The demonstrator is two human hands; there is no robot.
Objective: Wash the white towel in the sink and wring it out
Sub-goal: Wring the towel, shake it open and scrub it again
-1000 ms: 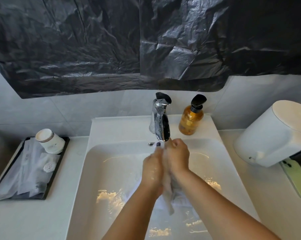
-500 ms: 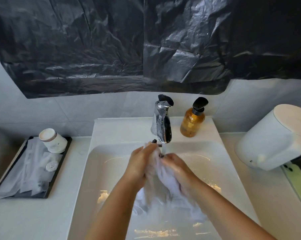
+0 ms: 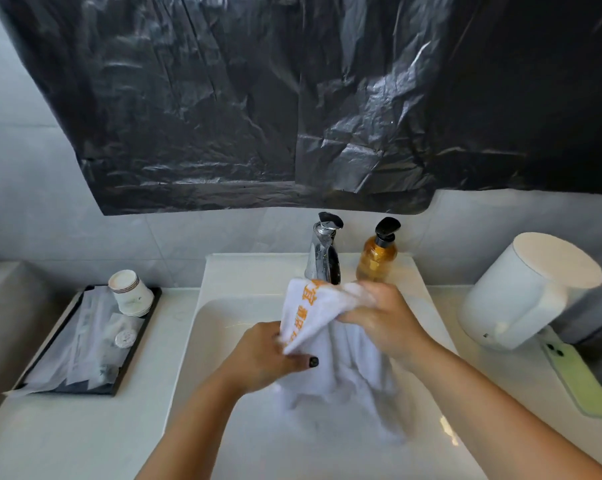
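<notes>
Soft daylight, glare on black plastic sheet [image 3: 258, 98], wide-angle edge distortion.

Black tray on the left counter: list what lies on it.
On the black tray: stacked paper cups, clear wrapped packets, a small round packet. Packet contents are unreadable.

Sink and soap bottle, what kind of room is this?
Probably a hotel bathroom: a white sink with a tap, a soap bottle, and a tray of wrapped toiletries and cups.
</notes>
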